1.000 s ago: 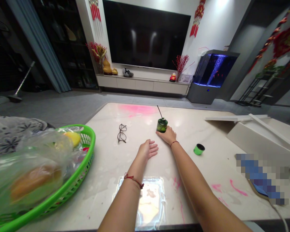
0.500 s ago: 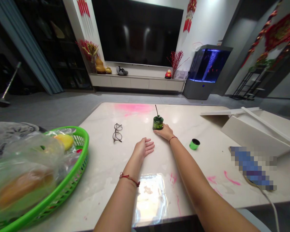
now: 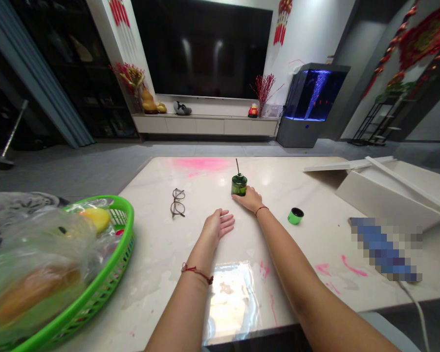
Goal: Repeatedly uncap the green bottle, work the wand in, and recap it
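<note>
A small dark-green glass bottle (image 3: 239, 185) stands upright on the white table, one thin dark stick rising from its neck; it looks like a reed diffuser. My right hand (image 3: 250, 199) is around the bottle's lower right side, thumb at the front, with the other fingers partly hidden behind it. My left hand (image 3: 220, 225) rests on the table nearer to me, fingers stretched out and nothing in it. To the right of my right forearm lies a short green cap with a black inside (image 3: 295, 216). Folded-arm glasses (image 3: 178, 203) lie to the left of the bottle.
A green plastic basket (image 3: 129, 220) with bagged food fills the near left. At the right are an open white box (image 3: 385, 190) and a pixelated blue object (image 3: 383, 249) with a white cable below it. Pink stains (image 3: 201, 164) mark the tabletop (image 3: 150, 264).
The view has shifted very slightly. Both hands and the bottle hold the same places on the table.
</note>
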A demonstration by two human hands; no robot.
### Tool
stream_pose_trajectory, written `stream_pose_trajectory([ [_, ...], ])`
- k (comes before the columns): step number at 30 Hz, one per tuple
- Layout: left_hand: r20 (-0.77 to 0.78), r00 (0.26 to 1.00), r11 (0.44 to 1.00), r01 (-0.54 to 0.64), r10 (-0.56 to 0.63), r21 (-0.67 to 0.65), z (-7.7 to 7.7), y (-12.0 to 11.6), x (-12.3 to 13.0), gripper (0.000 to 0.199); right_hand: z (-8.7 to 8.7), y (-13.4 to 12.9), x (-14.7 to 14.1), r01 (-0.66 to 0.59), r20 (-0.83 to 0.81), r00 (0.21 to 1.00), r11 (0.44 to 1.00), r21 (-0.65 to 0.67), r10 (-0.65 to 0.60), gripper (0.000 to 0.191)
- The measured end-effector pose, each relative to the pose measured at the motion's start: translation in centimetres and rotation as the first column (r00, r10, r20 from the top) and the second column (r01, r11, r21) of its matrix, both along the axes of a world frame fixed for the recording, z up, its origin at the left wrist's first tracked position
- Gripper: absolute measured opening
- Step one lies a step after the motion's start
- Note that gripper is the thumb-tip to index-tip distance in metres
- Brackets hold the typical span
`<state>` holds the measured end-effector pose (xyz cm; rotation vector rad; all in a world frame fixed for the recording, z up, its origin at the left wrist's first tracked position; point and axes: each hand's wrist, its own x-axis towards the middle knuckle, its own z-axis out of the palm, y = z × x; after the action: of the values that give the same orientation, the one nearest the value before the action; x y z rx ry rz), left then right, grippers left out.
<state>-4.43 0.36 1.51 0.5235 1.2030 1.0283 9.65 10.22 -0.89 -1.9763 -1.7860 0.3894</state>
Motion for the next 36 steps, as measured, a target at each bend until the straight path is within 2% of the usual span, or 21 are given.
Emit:
stream_pose_trajectory([
  [13, -0.030, 1.000, 1.000, 0.003, -0.003, -0.004, 0.3, 0.0, 0.2, 0.019, 0.0, 0.4, 1.0, -0.095, -0.009, 0.995, 0.995, -0.030, 0.095, 0.062],
  [21, -0.038, 0.999, 1.000, -0.004, 0.004, -0.001, 0.4, 0.0, 0.3, 0.018, 1.0, 0.0, 0.6, -0.027, -0.048, 0.999, 0.997, -0.066, 0.024, 0.080],
  [27, -0.033, 0.999, 1.000, -0.005, 0.005, 0.001, 0.4, -0.1, 0.2, 0.016, 1.0, 0.3, 0.8, -0.040, -0.071, 0.997, 0.997, -0.068, 0.035, 0.078],
  [36, -0.033, 0.999, 1.000, -0.007, 0.007, 0.004, 0.5, -0.1, 0.2, 0.017, 0.3, 0.9, 1.8, -0.093, -0.235, 0.968, 0.995, -0.025, 0.084, 0.067],
])
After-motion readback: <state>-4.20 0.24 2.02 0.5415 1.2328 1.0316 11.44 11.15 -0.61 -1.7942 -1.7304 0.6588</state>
